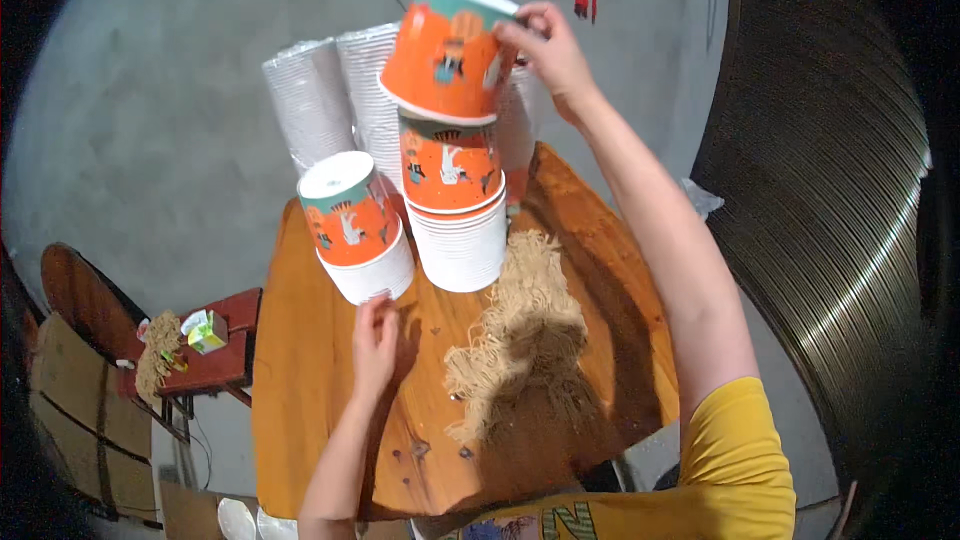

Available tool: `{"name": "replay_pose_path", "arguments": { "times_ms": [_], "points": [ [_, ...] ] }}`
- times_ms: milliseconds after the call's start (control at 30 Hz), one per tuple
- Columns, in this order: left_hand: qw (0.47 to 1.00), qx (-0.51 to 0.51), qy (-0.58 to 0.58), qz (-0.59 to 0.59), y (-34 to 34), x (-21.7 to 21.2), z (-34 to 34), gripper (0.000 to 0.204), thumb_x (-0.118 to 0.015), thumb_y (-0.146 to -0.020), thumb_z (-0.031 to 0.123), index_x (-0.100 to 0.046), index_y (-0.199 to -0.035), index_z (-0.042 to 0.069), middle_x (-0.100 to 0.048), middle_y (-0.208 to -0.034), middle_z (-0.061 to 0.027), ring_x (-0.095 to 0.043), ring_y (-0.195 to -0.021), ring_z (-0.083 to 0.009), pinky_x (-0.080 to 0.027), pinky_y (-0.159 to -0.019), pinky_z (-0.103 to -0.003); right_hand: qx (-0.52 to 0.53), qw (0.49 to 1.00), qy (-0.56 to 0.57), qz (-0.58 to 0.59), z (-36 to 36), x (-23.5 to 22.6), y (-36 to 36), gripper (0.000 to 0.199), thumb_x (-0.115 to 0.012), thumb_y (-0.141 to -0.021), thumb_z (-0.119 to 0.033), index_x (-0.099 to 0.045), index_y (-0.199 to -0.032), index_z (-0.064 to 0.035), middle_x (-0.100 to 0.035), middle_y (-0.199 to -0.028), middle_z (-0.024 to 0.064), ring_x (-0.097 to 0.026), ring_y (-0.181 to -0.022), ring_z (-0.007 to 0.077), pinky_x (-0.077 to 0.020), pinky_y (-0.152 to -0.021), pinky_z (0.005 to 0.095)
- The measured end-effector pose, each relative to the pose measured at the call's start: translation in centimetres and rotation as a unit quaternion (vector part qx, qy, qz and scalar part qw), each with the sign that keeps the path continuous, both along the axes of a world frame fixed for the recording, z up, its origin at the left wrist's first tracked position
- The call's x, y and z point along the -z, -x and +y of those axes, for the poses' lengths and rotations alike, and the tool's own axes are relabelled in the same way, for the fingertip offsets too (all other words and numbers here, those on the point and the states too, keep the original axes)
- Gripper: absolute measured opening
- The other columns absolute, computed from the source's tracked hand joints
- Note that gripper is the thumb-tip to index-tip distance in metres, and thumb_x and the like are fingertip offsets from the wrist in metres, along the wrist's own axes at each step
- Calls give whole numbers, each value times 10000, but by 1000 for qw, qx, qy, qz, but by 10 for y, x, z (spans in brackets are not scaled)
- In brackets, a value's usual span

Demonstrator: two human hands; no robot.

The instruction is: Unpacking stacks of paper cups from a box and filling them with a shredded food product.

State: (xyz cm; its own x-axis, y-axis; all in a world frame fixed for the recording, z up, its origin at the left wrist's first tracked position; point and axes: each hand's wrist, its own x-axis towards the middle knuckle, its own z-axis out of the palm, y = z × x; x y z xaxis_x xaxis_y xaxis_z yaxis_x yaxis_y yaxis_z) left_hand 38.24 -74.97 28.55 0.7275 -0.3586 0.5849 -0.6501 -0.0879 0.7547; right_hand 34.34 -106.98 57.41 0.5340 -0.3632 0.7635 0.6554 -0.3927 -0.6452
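Note:
My right hand [545, 50] is raised, its fingers and thumb gripping a paper bucket [450, 55], orange with a green band and cartoon figures, by its upper edge. That bucket is upside down and tilted, slightly blurred, over a tall nested stack of the same inverted buckets [450, 165]; whether they touch I cannot tell. To the left stands a shorter stack [350, 225] with its white base facing up. Near its lowest rims is my left hand [374, 340], fingers loosely bent and nothing visible in them. Dried noodles or pale strands [520, 325] lie in a heap between my arms.
Clear-wrapped stacks of white cups [308, 105] stand at the back of the wooden table [300, 370]. A red bench [225, 340] at left carries a tissue box [205, 332] and more pale strands. A corrugated dark shutter [830, 190] is at right.

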Motion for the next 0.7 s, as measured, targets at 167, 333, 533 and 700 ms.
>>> {"name": "replay_pose_path", "arguments": {
  "times_ms": [167, 333, 533, 700],
  "points": [
    [992, 29, 41, -119, 36, -90, -19, 579, -620, -845, 150, -371, -1350, 14, -416, -1353, -148, -410, -1250, -260, -327, -1032, -374, -128, 980, -112, -103, 42, 18, 61, 436, -708, -828, -242, -422, -1116, -84, -574, -977, 57, -575, -907, 147, -487, -773, 290],
    [983, 22, 11, -182, 72, -97, -14, 515, -615, -836, 79, -418, -1307, 15, -436, -1336, -174, -410, -1253, -319, -304, -1047, -410, -325, 892, -314, 24, 121, 115, 98, 466, -611, -894, -333, -370, -1232, -120, -469, -1264, 82, -523, -1091, 206, -482, -829, 364],
    [992, -46, 26, -115, 117, -90, 25, 272, -466, -922, -10, -485, -1193, -6, -544, -1046, -141, -543, -975, -246, -434, -845, -332, -247, 879, -221, 343, 122, 203, 133, 439, -525, -949, -304, -345, -1282, -83, -562, -1137, 146, -598, -1012, 253, -489, -872, 373],
    [938, -94, -257, -213, 134, -100, 67, 463, -535, -758, -79, -507, -1205, 40, -525, -886, -122, -496, -849, -300, -374, -808, -386, -90, 938, 179, 283, 97, 269, 167, 188, -579, -906, -215, -585, -990, -47, -616, -925, 91, -616, -835, 205, -490, -763, 336]
  ]
}}
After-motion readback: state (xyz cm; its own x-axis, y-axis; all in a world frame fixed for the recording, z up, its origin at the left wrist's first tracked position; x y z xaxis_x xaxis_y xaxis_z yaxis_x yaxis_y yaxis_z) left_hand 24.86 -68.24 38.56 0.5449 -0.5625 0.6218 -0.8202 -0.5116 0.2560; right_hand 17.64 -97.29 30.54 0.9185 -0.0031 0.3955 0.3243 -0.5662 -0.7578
